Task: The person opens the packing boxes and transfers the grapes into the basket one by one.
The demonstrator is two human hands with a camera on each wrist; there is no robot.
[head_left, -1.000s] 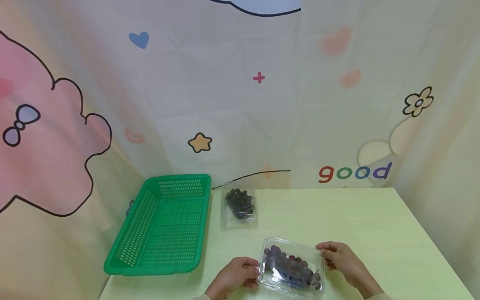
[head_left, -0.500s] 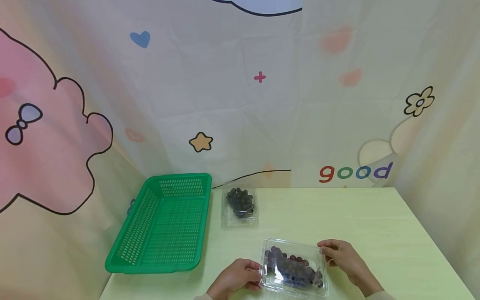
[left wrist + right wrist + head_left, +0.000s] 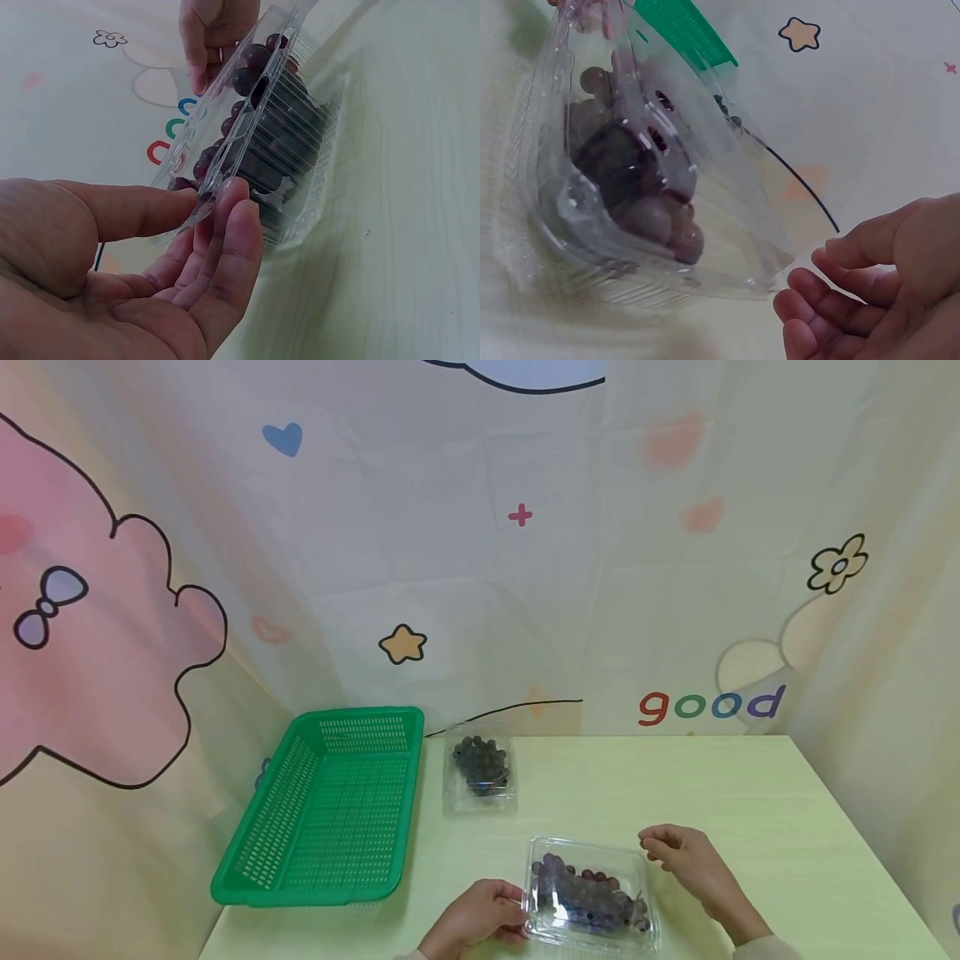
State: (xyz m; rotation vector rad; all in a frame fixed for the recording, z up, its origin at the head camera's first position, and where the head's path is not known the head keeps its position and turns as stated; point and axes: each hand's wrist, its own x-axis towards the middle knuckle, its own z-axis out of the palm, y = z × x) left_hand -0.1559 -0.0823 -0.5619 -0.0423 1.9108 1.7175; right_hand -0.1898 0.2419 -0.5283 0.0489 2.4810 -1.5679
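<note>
A clear plastic clamshell box (image 3: 590,897) of dark grapes (image 3: 274,127) stands near the table's front edge, its lid down in the head view. My left hand (image 3: 480,914) is at its left end; in the left wrist view, thumb and fingers pinch the rim. My right hand (image 3: 686,864) is just off the far right corner, holding nothing. In the right wrist view its fingers (image 3: 836,304) are loosely bent beside the box's corner, with a small gap. Farther back stands a second clear box (image 3: 480,806) with dark grapes (image 3: 480,764) inside.
A green plastic basket (image 3: 408,827) with slotted walls stands at the left of the pale table (image 3: 660,793), with nothing in it. A printed curtain (image 3: 480,527) hangs behind the table and along both sides.
My right hand has let go of the near box's corner and moved slightly up and away. The left hand keeps its pinch, and the box has shifted slightly right in view.
</note>
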